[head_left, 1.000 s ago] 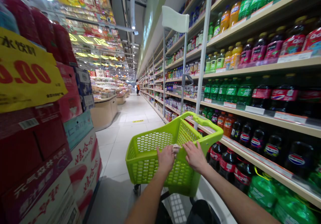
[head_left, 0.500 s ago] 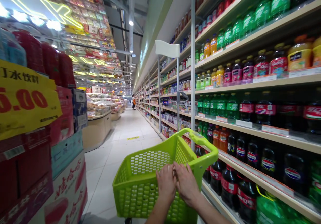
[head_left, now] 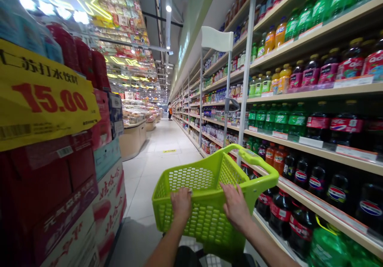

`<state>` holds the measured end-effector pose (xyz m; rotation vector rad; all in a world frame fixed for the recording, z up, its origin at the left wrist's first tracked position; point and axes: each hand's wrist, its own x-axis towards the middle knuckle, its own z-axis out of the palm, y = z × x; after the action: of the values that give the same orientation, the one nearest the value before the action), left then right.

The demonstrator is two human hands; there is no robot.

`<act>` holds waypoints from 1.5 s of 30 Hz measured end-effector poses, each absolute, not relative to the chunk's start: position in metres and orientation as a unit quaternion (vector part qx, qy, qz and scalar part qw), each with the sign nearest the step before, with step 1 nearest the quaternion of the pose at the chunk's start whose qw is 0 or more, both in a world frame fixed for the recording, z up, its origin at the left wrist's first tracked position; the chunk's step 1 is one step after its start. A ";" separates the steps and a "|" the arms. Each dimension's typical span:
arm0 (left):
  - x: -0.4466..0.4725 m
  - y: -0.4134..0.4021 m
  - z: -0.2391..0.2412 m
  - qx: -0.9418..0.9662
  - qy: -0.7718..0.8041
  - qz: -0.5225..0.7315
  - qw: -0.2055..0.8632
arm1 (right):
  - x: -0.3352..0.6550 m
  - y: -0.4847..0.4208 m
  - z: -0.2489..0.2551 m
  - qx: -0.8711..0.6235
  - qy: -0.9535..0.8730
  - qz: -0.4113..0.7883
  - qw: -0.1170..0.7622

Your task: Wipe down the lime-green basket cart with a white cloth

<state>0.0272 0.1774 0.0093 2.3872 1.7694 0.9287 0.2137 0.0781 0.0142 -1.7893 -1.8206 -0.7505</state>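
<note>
**Green plastic basket held at near rim, both hands**

Lime-green perforated plastic: the shopping basket (head_left: 206,203) sits low in the centre of the head view, in the aisle, just beside the drinks shelving (head_left: 314,147) on the right. Its handle (head_left: 254,159) stands raised at the far right corner.

Left hand (head_left: 181,203) — fingers curled over the near rim, grasping it. Right hand (head_left: 236,207) — set on the same rim, well apart from the left, fingers bent over the edge and gripping.

Left of the aisle, stacked red cartons (head_left: 60,187) carry a yellow price sign (head_left: 42,99) reading 15.00. A white sign on a pole (head_left: 217,39) rises beyond the basket. A person (head_left: 170,110) stands far down the tiled floor (head_left: 155,159).
</note>
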 end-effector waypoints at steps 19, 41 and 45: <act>0.044 0.188 -0.029 0.806 0.403 0.433 0.019 | 0.225 0.082 0.003 -0.636 -0.693 -0.246 0.232; 0.013 0.202 -0.025 0.820 0.413 0.393 0.052 | 0.239 0.077 0.008 -0.631 -0.715 -0.207 0.220; -0.051 0.228 -0.030 0.762 0.511 0.396 0.045 | 0.237 0.076 0.009 -0.632 -0.714 -0.201 0.226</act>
<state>-0.0507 0.2278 -0.0303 2.3268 1.5600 1.2094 0.2375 0.0757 0.0095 -1.7411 -1.9682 -0.5537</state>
